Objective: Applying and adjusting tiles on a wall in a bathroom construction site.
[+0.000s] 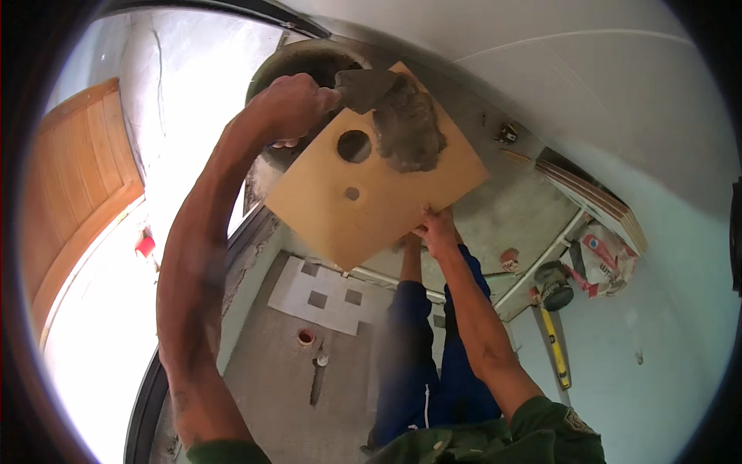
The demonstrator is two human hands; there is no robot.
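Note:
My left hand (pixel 297 104) is closed in a fist on a trowel, its handle hidden by my fingers. The grey, mortar-covered trowel blade (pixel 362 89) lies over the far edge of a square tan tile (pixel 309 193). Wet grey mortar (pixel 410 131) is spread in a thick patch on the tile's far right part. Left of the patch, the tile has a large round hole and a smaller one below it. My right hand (pixel 437 232) grips the tile's near right edge, holding it tilted above the floor. Behind the tile stands a round bucket (pixel 309 56), partly hidden.
A light tile with square cutouts (pixel 325 298) lies on the floor, near a pipe opening (pixel 306 337). On the right are stacked tiles (pixel 595 197), a crumpled bag (pixel 607 259), a dark container (pixel 553 286) and a yellow level (pixel 555 348). A wooden door (pixel 85 178) stands left.

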